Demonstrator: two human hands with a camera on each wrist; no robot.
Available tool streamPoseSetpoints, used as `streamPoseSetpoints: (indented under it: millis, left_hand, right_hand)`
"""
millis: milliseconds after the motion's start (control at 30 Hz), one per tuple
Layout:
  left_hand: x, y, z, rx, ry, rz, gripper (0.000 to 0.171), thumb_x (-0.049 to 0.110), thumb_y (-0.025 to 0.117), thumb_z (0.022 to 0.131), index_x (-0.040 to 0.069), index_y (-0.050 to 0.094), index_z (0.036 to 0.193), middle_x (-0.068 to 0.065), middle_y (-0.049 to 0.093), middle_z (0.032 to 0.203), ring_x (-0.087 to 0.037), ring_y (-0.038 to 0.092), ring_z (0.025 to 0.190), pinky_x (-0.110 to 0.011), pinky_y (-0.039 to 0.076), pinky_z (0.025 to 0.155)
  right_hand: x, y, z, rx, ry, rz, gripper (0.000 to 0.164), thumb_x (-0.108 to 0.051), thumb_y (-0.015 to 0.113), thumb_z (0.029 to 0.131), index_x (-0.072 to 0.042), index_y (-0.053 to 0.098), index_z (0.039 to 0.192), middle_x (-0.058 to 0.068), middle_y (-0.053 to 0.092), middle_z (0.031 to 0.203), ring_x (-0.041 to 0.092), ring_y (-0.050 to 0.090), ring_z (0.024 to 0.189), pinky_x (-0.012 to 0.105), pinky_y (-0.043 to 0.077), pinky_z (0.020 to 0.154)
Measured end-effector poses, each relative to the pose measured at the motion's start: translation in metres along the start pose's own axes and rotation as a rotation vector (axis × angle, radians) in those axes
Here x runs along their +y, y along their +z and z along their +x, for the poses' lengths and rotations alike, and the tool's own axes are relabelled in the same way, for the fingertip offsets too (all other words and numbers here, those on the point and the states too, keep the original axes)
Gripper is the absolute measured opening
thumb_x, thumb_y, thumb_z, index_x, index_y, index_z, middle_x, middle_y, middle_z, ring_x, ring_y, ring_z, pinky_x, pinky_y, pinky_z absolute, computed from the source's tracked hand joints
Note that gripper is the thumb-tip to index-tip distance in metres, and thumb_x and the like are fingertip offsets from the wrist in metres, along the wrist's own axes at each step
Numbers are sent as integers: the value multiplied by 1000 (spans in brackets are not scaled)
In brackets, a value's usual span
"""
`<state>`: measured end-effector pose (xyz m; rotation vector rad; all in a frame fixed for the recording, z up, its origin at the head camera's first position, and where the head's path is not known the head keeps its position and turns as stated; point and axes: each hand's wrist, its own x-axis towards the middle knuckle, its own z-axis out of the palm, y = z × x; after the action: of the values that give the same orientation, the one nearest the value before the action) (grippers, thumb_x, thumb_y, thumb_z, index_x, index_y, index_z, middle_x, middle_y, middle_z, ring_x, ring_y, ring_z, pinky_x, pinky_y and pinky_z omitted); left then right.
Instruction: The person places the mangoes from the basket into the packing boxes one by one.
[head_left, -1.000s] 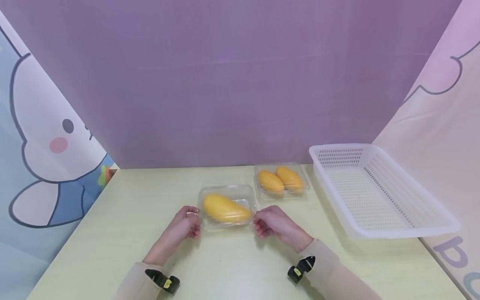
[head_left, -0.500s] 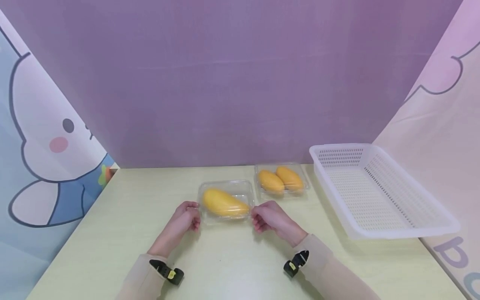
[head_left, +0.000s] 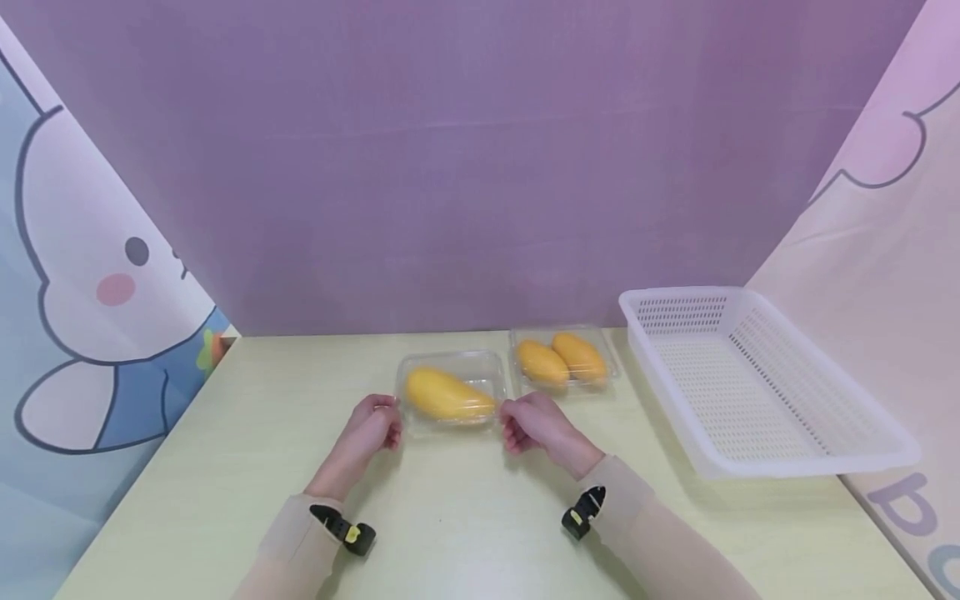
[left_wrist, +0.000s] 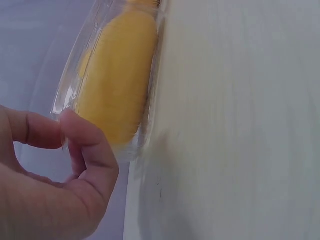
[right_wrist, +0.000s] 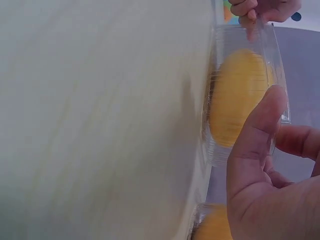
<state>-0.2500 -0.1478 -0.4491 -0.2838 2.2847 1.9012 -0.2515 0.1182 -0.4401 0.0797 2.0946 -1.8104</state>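
Note:
A clear plastic clamshell box (head_left: 486,367) stands mid-table with one large yellow mango (head_left: 448,397) inside. My left hand (head_left: 366,431) pinches the box's rim at its left end; thumb and forefinger meet there in the left wrist view, beside the mango (left_wrist: 120,75). At the other end, my right hand (head_left: 542,429) pinches the rim in the same way. The right wrist view has the mango (right_wrist: 239,97) behind the clear wall, with the left hand (right_wrist: 265,10) at the far end.
Just behind and to the right, a second clear box (head_left: 606,340) contains two smaller mangoes (head_left: 579,357). A white perforated plastic basket (head_left: 795,468) stands on the right side of the table (head_left: 465,533). A purple cloth wall (head_left: 465,208) rises along the back edge.
Both hands have moved the box with the large mango away from me, toward the back wall. The second box and the basket have stayed put.

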Motion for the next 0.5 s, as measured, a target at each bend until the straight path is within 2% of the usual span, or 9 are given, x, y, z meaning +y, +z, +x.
streamPoseSetpoints:
  millis: [300,500]
  left_hand:
    - [3,2,2,61,45,34,38,7,41,90,-7,43,125,-11,53,82,-17,53,63,-29,51,60]
    - [2,2,4,89,61,-16,34,11,42,95,-7,42,124,-12,54,82,-16,53,63,-27,52,58]
  right_hand:
    - [-1,1,8,18,5,-18,31,-18,53,91,11,61,91,6,59,61,15,58,48,32,56,53]
    - [2,1,10,28,-10,-6,42,-30,53,96,10,62,87,7,61,60,15,58,46,32,56,51]
